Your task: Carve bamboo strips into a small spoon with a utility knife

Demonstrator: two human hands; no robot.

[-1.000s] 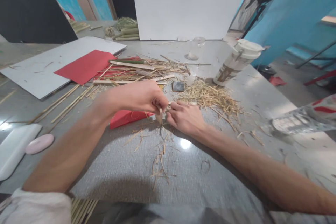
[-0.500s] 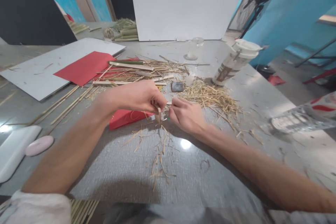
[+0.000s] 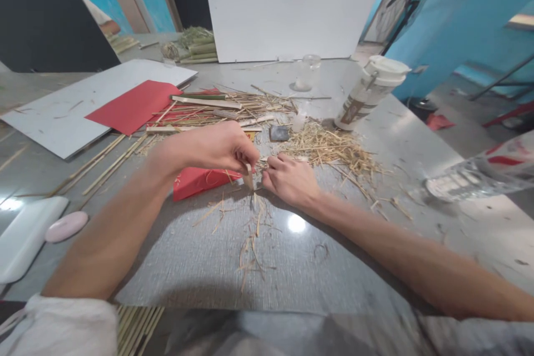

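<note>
My left hand [image 3: 229,147] pinches a small flat tan piece [image 3: 248,177], which points down toward the grey table in front of me. Just to its right, my right hand [image 3: 292,179] is closed, knuckles up, low over the table; what it grips is hidden by the fingers. Thin straw shreds [image 3: 256,228] lie scattered below both hands. Beneath my left wrist a red sheet [image 3: 202,181] shows. A small dark block [image 3: 279,133] sits just beyond my right hand, and a heap of cut straw [image 3: 337,150] lies to its right.
Long straw stalks [image 3: 242,105] and a red paper [image 3: 136,105] on a white board [image 3: 54,122] lie beyond my left hand. A white-lidded container [image 3: 371,92], a plastic bottle [image 3: 471,175] and a small glass jar [image 3: 306,72] stand or lie rightward. A pink oval object [image 3: 67,227] is at left.
The view has shifted slightly. The tan piece in my left hand tilts more, its lower end now further right. A person's arm has come into view at the back left.
</note>
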